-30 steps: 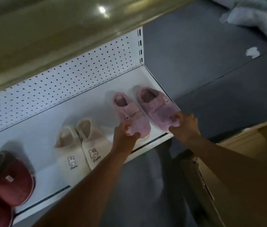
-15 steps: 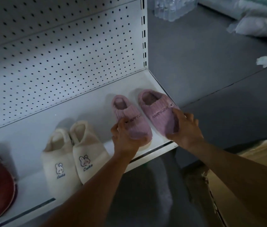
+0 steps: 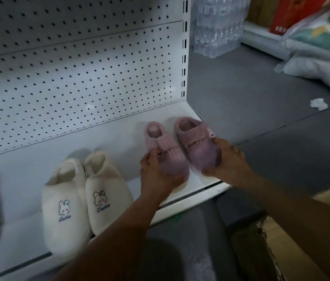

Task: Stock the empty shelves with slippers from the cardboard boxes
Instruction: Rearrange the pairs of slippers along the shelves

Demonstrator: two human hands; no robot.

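— Left hand point(image 3: 158, 175)?
— I see it grasping the toe of the left pink slipper point(image 3: 165, 151); my right hand point(image 3: 228, 162) grips the right pink slipper point(image 3: 197, 142).
— Where are they?
— Side by side at the shelf's point(image 3: 119, 138) right end, toes near the front edge, right of the cream slippers point(image 3: 85, 199).

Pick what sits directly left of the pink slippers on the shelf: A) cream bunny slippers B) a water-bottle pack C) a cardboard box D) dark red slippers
A: the cream bunny slippers stand right beside the pink slippers, which the left hand and right hand grip.
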